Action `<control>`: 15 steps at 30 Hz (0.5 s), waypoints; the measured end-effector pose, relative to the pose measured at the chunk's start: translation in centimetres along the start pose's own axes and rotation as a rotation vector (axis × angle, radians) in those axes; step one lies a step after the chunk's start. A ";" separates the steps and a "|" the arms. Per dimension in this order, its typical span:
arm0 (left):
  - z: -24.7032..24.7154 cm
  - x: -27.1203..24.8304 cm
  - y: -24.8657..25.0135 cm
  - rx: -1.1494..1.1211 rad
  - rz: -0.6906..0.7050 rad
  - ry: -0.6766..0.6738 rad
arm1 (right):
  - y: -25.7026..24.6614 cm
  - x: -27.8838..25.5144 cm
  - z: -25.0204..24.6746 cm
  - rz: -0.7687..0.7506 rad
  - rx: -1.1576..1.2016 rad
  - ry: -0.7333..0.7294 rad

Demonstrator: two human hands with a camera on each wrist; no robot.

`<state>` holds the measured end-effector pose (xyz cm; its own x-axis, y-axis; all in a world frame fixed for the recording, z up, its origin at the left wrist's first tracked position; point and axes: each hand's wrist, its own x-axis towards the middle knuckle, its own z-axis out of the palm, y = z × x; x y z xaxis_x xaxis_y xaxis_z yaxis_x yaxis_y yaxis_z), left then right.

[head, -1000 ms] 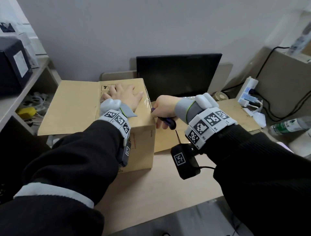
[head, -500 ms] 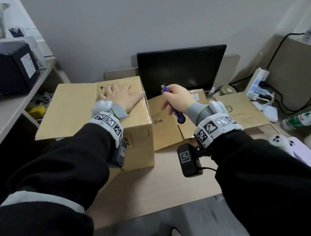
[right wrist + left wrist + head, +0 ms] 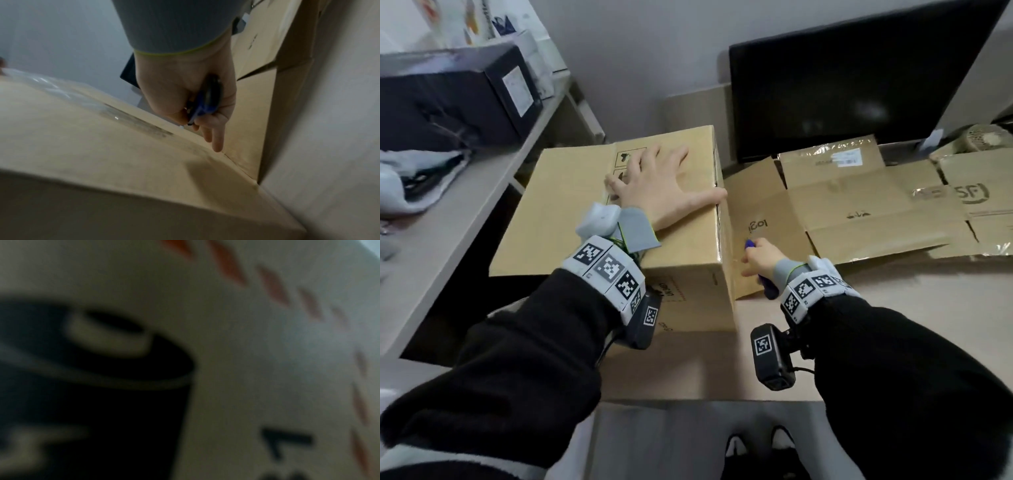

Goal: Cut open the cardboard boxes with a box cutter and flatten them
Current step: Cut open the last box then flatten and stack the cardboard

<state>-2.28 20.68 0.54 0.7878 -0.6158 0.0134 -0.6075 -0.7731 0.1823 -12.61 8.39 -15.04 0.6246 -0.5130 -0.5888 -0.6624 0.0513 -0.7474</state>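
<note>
left hand (image 3: pixel 657 192) lies flat with fingers spread on top of the upright cardboard box (image 3: pixel 681 246) on the desk (image 3: pixel 893 308). right hand (image 3: pixel 762 262) grips the blue box cutter (image 3: pixel 202 105) against the box's right side, beside flattened boxes (image 3: pixel 859 205).

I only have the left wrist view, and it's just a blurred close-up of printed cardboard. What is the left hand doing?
Observer: The left hand lies flat, fingers spread, on top of the upright cardboard box.
Operator: Where's the cutter?
Observer: The right hand grips the blue box cutter beside the box's taped right side. I cannot tell whether the blade touches.
Operator: Anything flattened yet?
Observer: Yes, flattened cardboard lies on the desk to the right of the box, in front of a dark monitor.
</note>
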 end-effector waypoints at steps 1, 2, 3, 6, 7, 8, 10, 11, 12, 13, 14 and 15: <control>0.0 -0.1 0.0 -0.007 -0.003 0.001 | 0.7 0.7 0.5 0.022 0.001 -0.013; 0.1 -0.3 0.1 -0.007 -0.008 0.001 | 1.3 1.3 1.1 0.042 0.001 -0.031; 0.1 -0.4 0.0 -0.010 -0.016 0.003 | 1.9 2.0 1.7 0.050 0.007 -0.045; 0.2 -0.4 -0.1 -0.021 -0.029 0.011 | 3.3 4.1 2.9 0.071 -0.034 -0.066; 0.1 -0.4 -0.1 -0.016 -0.033 0.014 | 3.5 4.5 3.2 0.077 -0.063 -0.078; 0.0 -0.5 -0.1 -0.016 -0.033 0.011 | 3.7 4.4 3.3 0.090 -0.091 -0.087; -0.1 -0.7 0.1 0.005 -0.050 -0.013 | 4.1 4.2 3.5 0.113 -0.084 -0.104; -0.1 -0.7 0.2 0.023 -0.059 -0.032 | 4.3 4.3 3.6 0.120 -0.062 -0.113; -0.1 -0.8 0.3 0.045 -0.069 -0.054 | 4.5 4.6 3.8 0.128 -0.045 -0.122; -0.2 -0.8 0.4 0.061 -0.081 -0.073 | 4.6 4.9 4.0 0.130 -0.030 -0.120; -0.2 -0.7 0.4 0.068 -0.090 -0.085 | 4.7 5.3 4.2 0.133 -0.016 -0.117; -0.2 -0.6 0.4 0.069 -0.089 -0.092 | 4.6 5.4 4.3 0.131 0.007 -0.115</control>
<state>-2.97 20.78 0.83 0.8282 -0.5531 -0.0906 -0.5436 -0.8320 0.1106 -10.52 9.55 -22.92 0.5764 -0.4005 -0.7123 -0.7386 0.1177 -0.6638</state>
